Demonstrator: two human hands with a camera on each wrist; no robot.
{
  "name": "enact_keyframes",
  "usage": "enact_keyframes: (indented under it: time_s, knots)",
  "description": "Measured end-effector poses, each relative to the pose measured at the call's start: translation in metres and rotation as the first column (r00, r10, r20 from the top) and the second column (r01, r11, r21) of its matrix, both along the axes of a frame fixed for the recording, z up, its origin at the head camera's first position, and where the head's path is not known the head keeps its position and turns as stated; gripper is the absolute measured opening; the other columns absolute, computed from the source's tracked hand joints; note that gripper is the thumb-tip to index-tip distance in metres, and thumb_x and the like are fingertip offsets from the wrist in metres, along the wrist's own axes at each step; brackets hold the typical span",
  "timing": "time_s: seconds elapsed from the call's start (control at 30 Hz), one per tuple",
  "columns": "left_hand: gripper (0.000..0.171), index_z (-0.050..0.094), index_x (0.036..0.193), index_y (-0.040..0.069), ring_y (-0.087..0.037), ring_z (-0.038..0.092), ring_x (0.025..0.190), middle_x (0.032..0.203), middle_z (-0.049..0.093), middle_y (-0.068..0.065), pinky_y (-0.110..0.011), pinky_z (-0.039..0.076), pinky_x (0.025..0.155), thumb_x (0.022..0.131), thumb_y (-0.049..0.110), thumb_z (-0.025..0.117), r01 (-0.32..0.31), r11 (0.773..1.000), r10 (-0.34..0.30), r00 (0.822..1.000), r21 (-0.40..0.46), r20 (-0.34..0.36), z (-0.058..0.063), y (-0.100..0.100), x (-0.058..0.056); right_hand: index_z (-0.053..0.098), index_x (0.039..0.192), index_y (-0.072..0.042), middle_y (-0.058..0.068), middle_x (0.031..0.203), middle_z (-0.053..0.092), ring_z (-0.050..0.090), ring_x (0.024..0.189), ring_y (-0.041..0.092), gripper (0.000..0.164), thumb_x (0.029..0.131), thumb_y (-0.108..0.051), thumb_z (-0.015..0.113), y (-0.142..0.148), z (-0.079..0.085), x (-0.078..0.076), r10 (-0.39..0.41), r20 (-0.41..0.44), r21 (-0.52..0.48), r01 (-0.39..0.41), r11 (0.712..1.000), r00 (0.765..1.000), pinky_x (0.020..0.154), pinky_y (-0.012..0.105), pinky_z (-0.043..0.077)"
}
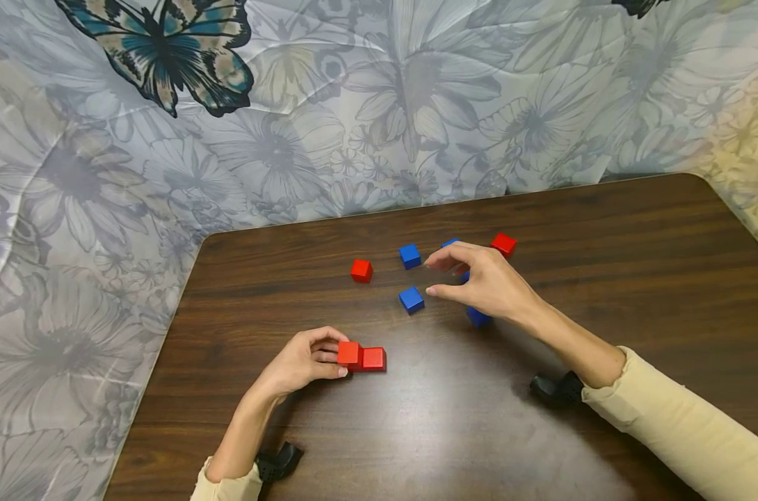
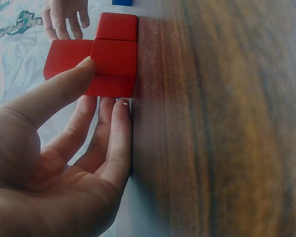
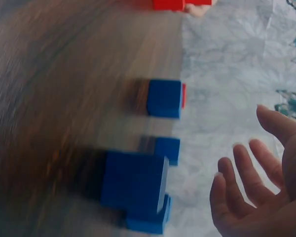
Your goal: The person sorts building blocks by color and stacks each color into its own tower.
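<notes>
The left hand [image 1: 307, 362] pinched a smooth, opaque upper red cube [image 1: 349, 352] that sat on a matching lower red cube [image 2: 114, 69]; the thumb lay at their seam, fingers on the opposite side — a grip that probably kept the pair aligned. A third red cube [image 1: 374, 359] stood on the dark wood-grain bench [image 1: 454, 431], touching the lower one, and likely helped to brace it. The right hand [image 1: 492, 282] held nothing: its thumb and fingertips stood apart above the bench, a spread that seemed suited to a cube. Near its fingertips lay a smooth blue cube [image 1: 412, 300] and a second blue cube [image 1: 409, 257], well separated — which left room for fingers around each. A lone red cube [image 1: 362, 271] rested farther left.
</notes>
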State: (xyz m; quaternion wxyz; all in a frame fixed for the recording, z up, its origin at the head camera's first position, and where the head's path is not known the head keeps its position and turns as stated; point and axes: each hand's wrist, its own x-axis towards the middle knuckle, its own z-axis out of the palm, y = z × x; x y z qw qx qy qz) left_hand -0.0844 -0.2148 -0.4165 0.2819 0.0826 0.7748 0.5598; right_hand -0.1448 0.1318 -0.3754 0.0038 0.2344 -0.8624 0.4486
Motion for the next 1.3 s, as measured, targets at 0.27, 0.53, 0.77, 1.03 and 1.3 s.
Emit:
enact_keyframes:
  time_s: [0.27, 0.53, 0.77, 1.03, 1.3]
  knots:
    - [0.040, 0.063, 0.117, 0.000, -0.025, 0.064, 0.102, 0.111, 0.065, -0.013, -0.031, 0.055, 0.084, 0.081, 0.000, 0.080, -0.005, 1.000, 0.005, 1.000, -0.011, 0.000, -0.001, 0.000, 0.000, 0.070, 0.111, -0.017, -0.007, 0.109, 0.069, 0.064, 0.100, 0.017, 0.034, 0.081, -0.026, 0.084, 0.016, 0.000, -0.006, -0.048, -0.009, 0.003, 0.048, 0.999, 0.999, 0.087, 0.035, 0.052]
    - [0.040, 0.062, 0.117, -0.001, -0.025, 0.064, 0.102, 0.111, 0.066, -0.013, -0.031, 0.055, 0.083, 0.082, 0.000, 0.079, -0.001, 1.000, 0.001, 1.000, 0.001, 0.004, -0.001, 0.000, 0.000, 0.070, 0.112, -0.014, -0.001, 0.109, 0.070, 0.065, 0.099, 0.022, 0.033, 0.083, -0.023, 0.083, 0.029, -0.003, -0.013, -0.076, -0.038, 0.016, 0.077, 0.997, 0.996, 0.085, 0.038, 0.051]
    - [0.041, 0.062, 0.118, -0.001, -0.025, 0.064, 0.102, 0.111, 0.065, -0.013, -0.031, 0.055, 0.083, 0.082, -0.001, 0.079, -0.005, 1.000, 0.005, 1.000, -0.002, 0.014, -0.001, 0.000, 0.001, 0.070, 0.115, -0.014, 0.000, 0.110, 0.069, 0.063, 0.095, 0.022, 0.036, 0.083, -0.023, 0.083, 0.043, -0.002, -0.017, -0.133, -0.023, 0.056, 0.134, 0.989, 0.991, 0.083, 0.040, 0.051]
    - [0.041, 0.062, 0.119, -0.001, -0.027, 0.064, 0.103, 0.112, 0.065, -0.014, -0.031, 0.055, 0.084, 0.082, -0.001, 0.079, -0.004, 1.000, 0.004, 1.000, -0.017, 0.004, 0.001, 0.000, 0.001, 0.070, 0.115, -0.022, -0.004, 0.113, 0.069, 0.066, 0.093, 0.019, 0.034, 0.084, -0.026, 0.082, 0.058, -0.001, -0.021, -0.159, -0.027, 0.079, 0.160, 0.984, 0.987, 0.074, 0.019, 0.049]
    - [0.041, 0.061, 0.119, -0.002, -0.027, 0.064, 0.103, 0.111, 0.065, -0.014, -0.031, 0.055, 0.084, 0.082, -0.001, 0.079, -0.005, 1.000, 0.005, 1.000, -0.011, 0.010, 0.000, 0.000, 0.002, 0.071, 0.115, -0.024, -0.006, 0.109, 0.069, 0.066, 0.088, 0.020, 0.033, 0.084, -0.020, 0.082, 0.069, -0.002, -0.025, -0.157, -0.094, 0.066, 0.163, 0.984, 0.983, 0.071, 0.019, 0.047]
